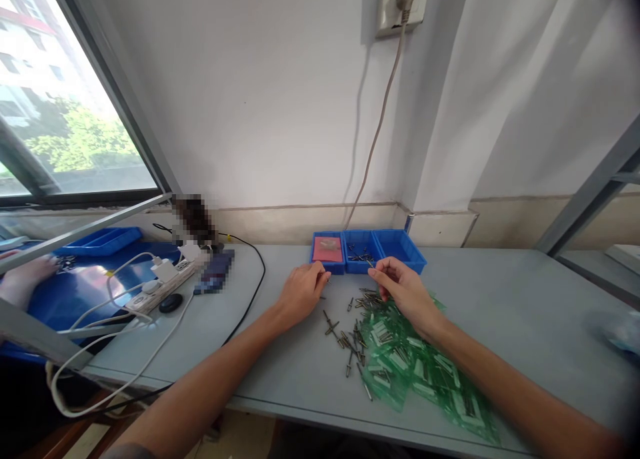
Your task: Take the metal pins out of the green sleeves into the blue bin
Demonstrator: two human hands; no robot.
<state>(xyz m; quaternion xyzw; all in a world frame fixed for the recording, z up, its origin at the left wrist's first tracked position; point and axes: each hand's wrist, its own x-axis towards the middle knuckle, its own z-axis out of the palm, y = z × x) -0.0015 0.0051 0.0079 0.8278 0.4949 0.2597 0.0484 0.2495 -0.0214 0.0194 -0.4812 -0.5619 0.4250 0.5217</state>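
"Which way does the slim metallic rivet (371, 264) point?"

"Away and leftward, long axis slanting from the right hand's (404, 291) pinched thumb and forefinger, at the middle blue plastic bin's (357, 267) front edge."

"And the left hand (300, 291)?"

"Palm down, wrist low, fingertips closed on a small metal piece (329, 277), mostly hidden."

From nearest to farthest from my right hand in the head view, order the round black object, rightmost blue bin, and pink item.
1. Rightmost blue bin, just beyond the right hand
2. Pink item, in the leftmost bin
3. Round black object, far left
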